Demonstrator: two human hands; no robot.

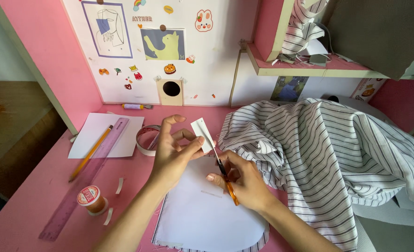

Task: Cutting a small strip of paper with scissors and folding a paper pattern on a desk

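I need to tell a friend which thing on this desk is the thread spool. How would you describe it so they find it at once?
Start at the pink desk and look to its near left part, left of the person's left forearm. Beside the near end of the long translucent purple ruler stands the thread spool. It is the only small round thing there, wound with orange thread under a white and red top label, unlike the flat ruler and the slim yellow pencil.

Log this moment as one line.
left hand: holds paper strip | right hand: scissors cutting strip | striped cloth at right
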